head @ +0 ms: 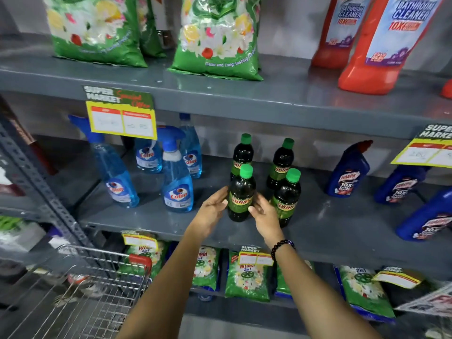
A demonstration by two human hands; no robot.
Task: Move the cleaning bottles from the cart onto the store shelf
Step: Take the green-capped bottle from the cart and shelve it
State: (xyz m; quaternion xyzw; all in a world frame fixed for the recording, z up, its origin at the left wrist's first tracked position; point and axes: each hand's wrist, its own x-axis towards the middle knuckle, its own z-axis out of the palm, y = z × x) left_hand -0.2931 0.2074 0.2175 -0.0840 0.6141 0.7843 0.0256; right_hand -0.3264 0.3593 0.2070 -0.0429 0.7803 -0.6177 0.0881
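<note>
Left hand point(215, 209) at nine o'clock and right hand point(265, 214) at three cup the bottle point(241, 192); seat it flat on the shelf point(146, 220); release evenly.

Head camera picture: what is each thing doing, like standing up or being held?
Front-left Sunny bottle: upright on the middle shelf, cap on, held by both hands.
Left hand: cups that bottle's left side.
Right hand: cups its right side.
Three other Sunny bottles: upright, capped.
Colin spray bottles: standing, sprayers on.
Harpic bottles: standing.
Shopping cart: contents too blurry to tell.
</note>
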